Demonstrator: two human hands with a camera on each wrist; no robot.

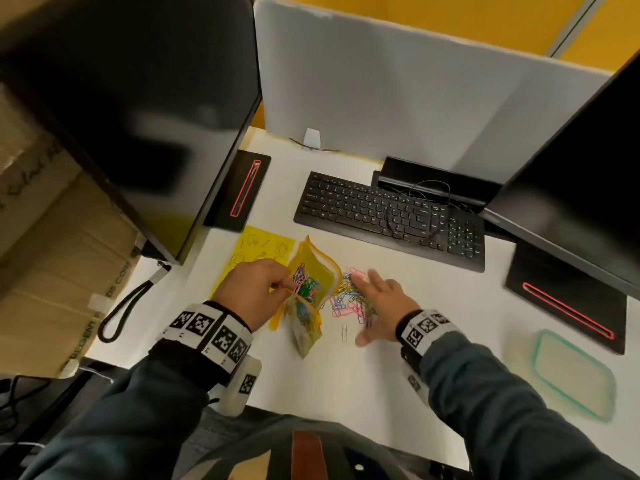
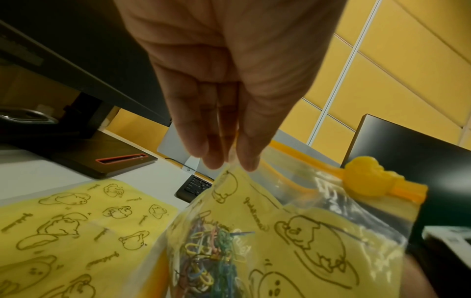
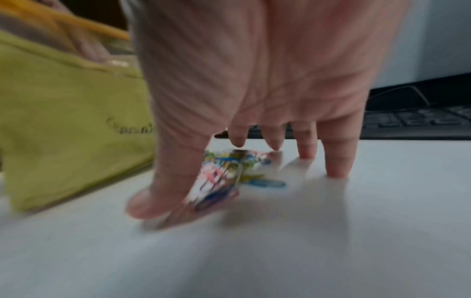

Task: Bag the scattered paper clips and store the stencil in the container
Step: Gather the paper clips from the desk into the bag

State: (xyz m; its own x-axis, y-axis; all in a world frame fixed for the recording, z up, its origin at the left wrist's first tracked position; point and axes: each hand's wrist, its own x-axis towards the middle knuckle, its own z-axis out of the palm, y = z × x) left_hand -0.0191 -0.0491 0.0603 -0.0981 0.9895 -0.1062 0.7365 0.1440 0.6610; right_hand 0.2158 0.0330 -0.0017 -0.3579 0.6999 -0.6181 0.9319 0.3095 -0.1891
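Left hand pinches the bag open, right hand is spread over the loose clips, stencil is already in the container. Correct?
Not quite: the stencil still lies flat on the desk beside the bag, far from the container, as the head view shows. The rest holds.

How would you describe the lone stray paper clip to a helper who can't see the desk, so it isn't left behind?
Start at the black keyboard on the white desk and come toward the person to the heap of coloured paper clips under the right hand. Just nearer than that heap lies a single pale silvery paper clip, alone, uncoloured, touching nothing.
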